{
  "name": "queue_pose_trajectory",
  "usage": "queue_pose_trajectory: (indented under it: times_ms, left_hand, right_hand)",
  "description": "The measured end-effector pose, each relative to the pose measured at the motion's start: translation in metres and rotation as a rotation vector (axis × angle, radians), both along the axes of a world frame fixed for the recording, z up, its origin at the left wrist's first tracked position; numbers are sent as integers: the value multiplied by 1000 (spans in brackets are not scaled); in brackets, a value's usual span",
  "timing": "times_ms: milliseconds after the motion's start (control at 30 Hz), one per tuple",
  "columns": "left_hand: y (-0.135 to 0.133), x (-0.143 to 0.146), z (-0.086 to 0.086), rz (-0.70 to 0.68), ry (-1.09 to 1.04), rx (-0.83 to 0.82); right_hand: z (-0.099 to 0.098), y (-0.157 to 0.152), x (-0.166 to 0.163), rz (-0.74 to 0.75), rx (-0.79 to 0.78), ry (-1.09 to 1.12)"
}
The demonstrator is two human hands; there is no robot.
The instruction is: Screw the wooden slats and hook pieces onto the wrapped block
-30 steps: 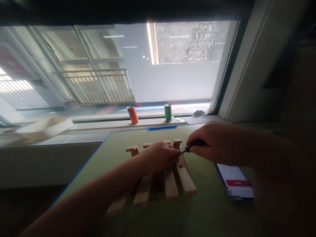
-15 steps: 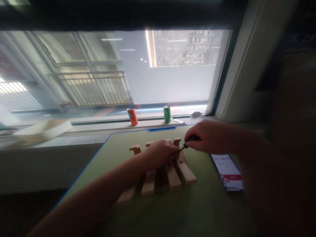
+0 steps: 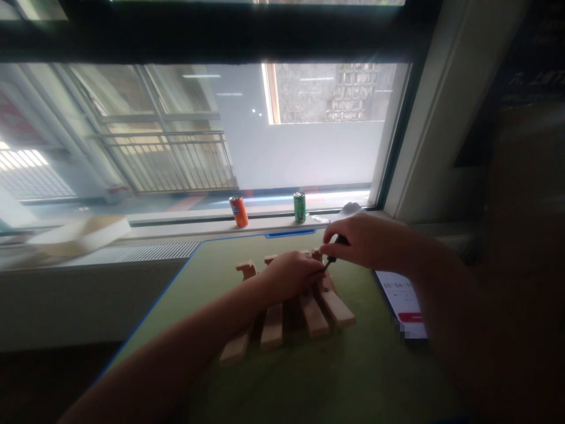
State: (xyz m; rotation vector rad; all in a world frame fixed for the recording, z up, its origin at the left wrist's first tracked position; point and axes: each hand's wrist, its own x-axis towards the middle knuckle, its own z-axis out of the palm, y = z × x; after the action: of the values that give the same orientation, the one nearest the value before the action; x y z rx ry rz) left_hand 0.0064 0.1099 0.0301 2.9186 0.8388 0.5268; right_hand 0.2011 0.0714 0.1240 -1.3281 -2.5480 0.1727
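Note:
A wooden rack [image 3: 309, 311] made of several parallel slats with hooked ends lies on the green table mat [image 3: 282, 377]. My left hand [image 3: 289, 275] rests on top of it with the fingers curled down, pressing the slats near their far ends. My right hand [image 3: 359, 242] is closed around the black handle of a screwdriver [image 3: 332, 252], whose tip points down-left at the rack right beside my left fingertips. The tip itself is hidden between my two hands.
A phone [image 3: 404, 300] with a lit screen lies on the mat to the right of the rack. On the window sill stand an orange can [image 3: 239, 211] and a green can [image 3: 299, 206], with white paper [image 3: 348, 210] beside them. A pale box [image 3: 83, 232] lies at the left.
The view has tilted slightly, so the rack and hands sit a little higher and further right. My right hand with the screwdriver has drawn closer to my left hand.

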Motion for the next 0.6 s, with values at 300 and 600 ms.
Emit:
queue_pose_trajectory:
  times_ms: [300, 600]
  left_hand:
    - [1, 1, -2, 50, 43, 49]
    - [0, 2, -2, 62, 16, 31]
  right_hand:
    - [3, -4, 14, 63, -67, 4]
    - [2, 5, 7, -14, 105, -52]
